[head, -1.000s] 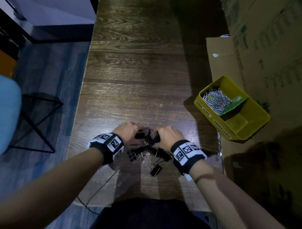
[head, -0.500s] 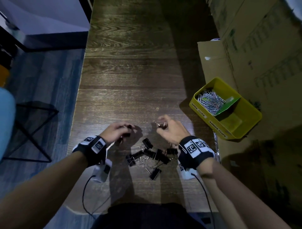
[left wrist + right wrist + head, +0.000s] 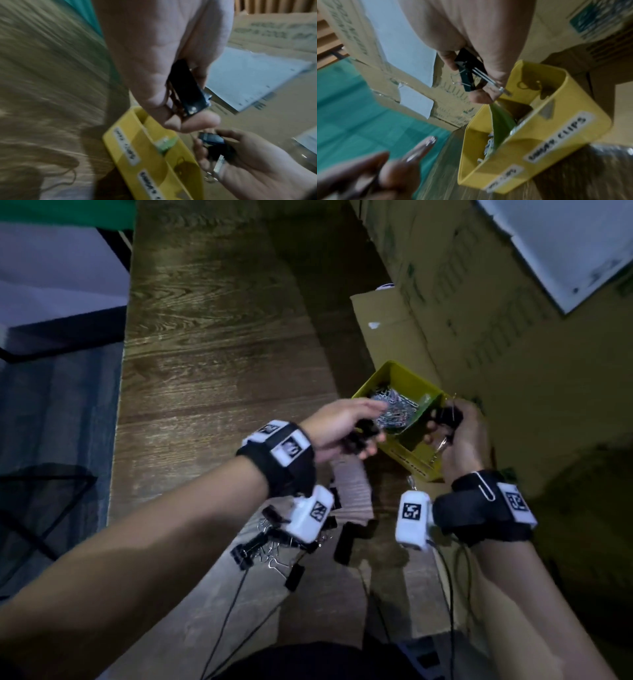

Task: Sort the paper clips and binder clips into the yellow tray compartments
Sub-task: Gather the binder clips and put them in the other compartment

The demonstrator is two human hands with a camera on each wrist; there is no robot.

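Observation:
The yellow tray [image 3: 407, 455] stands at the table's right edge, split by a green divider [image 3: 426, 402]. Its far compartment holds a heap of paper clips [image 3: 394, 412]. My left hand [image 3: 346, 428] grips black binder clips [image 3: 188, 89] beside the tray's near-left wall. My right hand [image 3: 452, 433] holds more black binder clips [image 3: 469, 73] over the near compartment [image 3: 530, 86], labelled for binder clips. Several binder clips [image 3: 270, 539] lie on the table under my left wrist.
Large cardboard boxes [image 3: 479, 302] rise right behind the tray. The wooden table [image 3: 212, 344] stretches away to the left of it. Cables [image 3: 452, 594] hang from the wrist cameras. A paper clip [image 3: 484, 486] is hooked on my right wristband.
Both hands have lifted off the binder clip pile and travelled right to the yellow tray, each carrying black binder clips.

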